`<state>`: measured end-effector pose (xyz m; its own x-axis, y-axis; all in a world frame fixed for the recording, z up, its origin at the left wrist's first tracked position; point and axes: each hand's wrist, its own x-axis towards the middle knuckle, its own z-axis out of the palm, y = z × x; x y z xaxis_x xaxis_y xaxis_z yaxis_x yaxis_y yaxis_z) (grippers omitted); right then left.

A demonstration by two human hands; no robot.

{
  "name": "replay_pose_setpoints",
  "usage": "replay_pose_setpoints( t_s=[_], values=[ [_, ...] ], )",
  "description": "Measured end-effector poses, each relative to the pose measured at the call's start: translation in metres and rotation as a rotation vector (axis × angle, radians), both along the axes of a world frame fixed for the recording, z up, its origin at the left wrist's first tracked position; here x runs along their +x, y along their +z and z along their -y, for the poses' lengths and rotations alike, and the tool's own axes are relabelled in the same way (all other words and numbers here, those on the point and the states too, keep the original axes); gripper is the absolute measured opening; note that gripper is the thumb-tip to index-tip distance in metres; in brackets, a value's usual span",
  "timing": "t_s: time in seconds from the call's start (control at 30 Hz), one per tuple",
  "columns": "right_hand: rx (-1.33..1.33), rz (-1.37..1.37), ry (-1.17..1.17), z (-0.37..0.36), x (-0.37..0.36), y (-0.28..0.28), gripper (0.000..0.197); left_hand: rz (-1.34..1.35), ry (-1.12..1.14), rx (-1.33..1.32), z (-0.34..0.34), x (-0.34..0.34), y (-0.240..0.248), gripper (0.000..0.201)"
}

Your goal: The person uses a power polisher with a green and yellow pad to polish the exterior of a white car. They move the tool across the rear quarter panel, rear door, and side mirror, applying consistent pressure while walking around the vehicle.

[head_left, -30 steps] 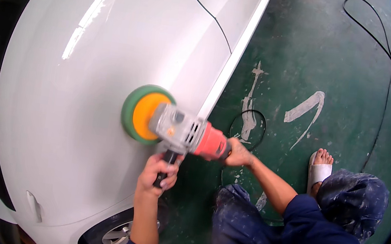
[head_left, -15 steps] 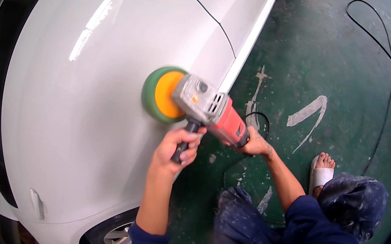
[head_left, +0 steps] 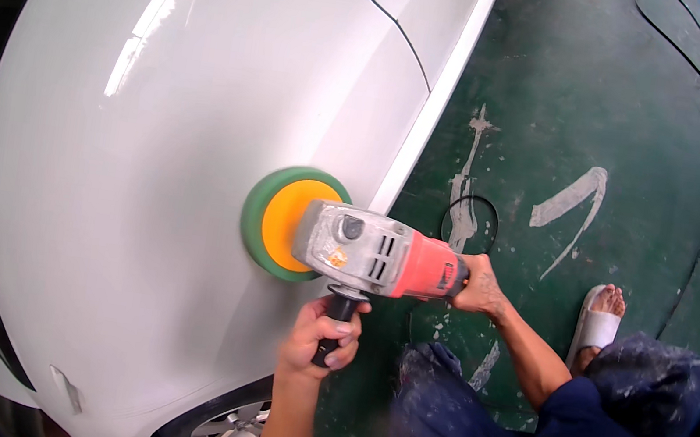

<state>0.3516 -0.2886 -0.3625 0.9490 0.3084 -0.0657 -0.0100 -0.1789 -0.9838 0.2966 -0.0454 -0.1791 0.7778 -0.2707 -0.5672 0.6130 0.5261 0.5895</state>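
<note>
A red and grey power polisher [head_left: 377, 250] is held between my two hands. Its round green foam pad with an orange backing [head_left: 283, 223] lies against the white car's side panel [head_left: 169, 186]. My left hand [head_left: 321, 338] is closed round the black side handle, below the grey gear head. At the rear end of the red body, my right hand [head_left: 480, 284] wraps the dark grip; part of its fingers is hidden behind the tool.
A car wheel [head_left: 229, 428] shows below the panel, with a door handle [head_left: 65, 389] to its left. The green floor [head_left: 553, 86] bears white paint marks. Black cable [head_left: 693, 65] lies at the far right; a loop of cord [head_left: 496, 220] is near the polisher. My white-slippered foot [head_left: 597, 326] stands at right.
The polisher has moved down along the panel toward the wheel, and its body has swung closer to level. Both hands have moved with it, keeping their grips. The view has shifted slightly.
</note>
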Motion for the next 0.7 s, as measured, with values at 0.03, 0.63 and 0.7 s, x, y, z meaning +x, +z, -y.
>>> replay_pose_setpoints(
  t_s=[0.03,0.63,0.7],
  values=[
    [-0.001,-0.014,-0.006,0.002,0.006,0.0,0.03,-0.003,0.0,-0.006,0.002,0.004,-0.003,0.039],
    [-0.035,-0.075,0.079,0.026,0.027,0.027,0.048,-0.162,0.004,0.128,0.037,0.011,0.021,0.043],
    [-0.002,-0.049,0.078,0.026,0.024,0.023,0.057,-0.205,-0.003,0.089,0.038,0.006,0.023,0.043]
  ],
)
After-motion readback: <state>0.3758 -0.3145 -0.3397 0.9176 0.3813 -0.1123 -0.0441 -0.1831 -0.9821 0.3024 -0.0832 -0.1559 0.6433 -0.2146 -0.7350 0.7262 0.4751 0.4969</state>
